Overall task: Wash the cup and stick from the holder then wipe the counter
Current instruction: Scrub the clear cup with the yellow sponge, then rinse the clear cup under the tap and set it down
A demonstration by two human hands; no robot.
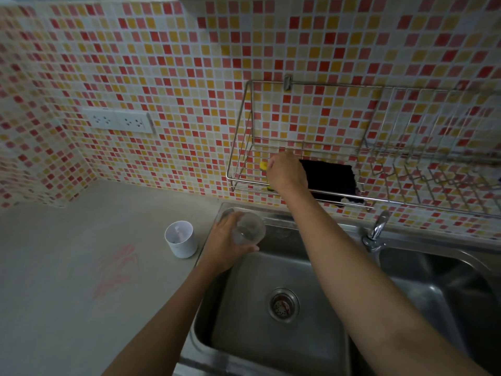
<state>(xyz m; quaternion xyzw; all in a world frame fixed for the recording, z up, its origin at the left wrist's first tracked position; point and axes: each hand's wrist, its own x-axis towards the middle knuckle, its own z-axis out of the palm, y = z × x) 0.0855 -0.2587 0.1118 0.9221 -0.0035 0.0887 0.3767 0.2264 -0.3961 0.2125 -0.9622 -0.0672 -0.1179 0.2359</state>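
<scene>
My left hand grips a clear cup, tilted on its side over the left rim of the steel sink. My right hand reaches into the wire wall rack and closes around a yellow sponge, of which only an edge shows past the fingers. A white cylindrical holder stands upright on the grey counter, just left of the sink; something pale lies inside it, too blurred to name. I cannot make out the stick.
A black cloth lies in the rack right of my right hand. The tap stands between the two sink basins. A reddish smear marks the counter. A double wall socket sits on the tiled wall.
</scene>
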